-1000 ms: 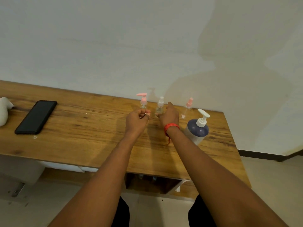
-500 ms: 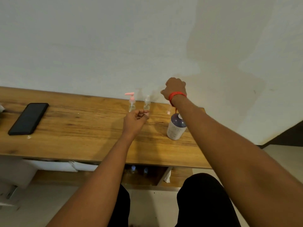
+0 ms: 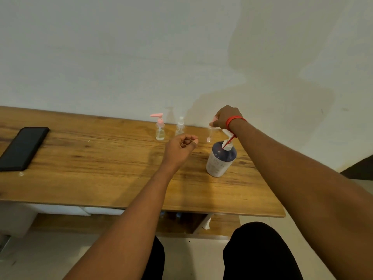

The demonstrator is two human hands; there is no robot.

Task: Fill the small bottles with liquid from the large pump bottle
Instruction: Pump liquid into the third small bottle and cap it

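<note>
The right hand (image 3: 227, 117) is seen at the back right of the tabletop (image 3: 101, 168), its grip clamped on the pink top of the slim bottle (image 3: 210, 134). This bottle hangs slightly tilted just beside the wall (image 3: 121, 57); whether its base touches the wood cannot be told. The left hand (image 3: 180, 147) is held above the tabletop with its fingers curled in. A pale pink spot shows at its fingertips, and whether this grip is closed on something cannot be told.

The large pump bottle (image 3: 221, 158) stands upright directly under the right wrist, and its white pump head is partly crossed by the loose end of the red wrist thread (image 3: 235, 119). The pink-pump bottle (image 3: 160, 130) and the white-capped bottle (image 3: 180, 126) stand side by side near the wall, left of the slim bottle. The base of the white-capped one is hidden by the left hand. A black phone (image 3: 23, 148) lies flat at the far left, well apart from the bottles. A lower shelf (image 3: 222, 225) is visible beneath the tabletop.

Compared with half a second ago, the right hand has been lowered from in front of the wall onto the slim bottle, which was then mostly hidden behind the forearm. The left hand is held in much the same curled pose as before.
</note>
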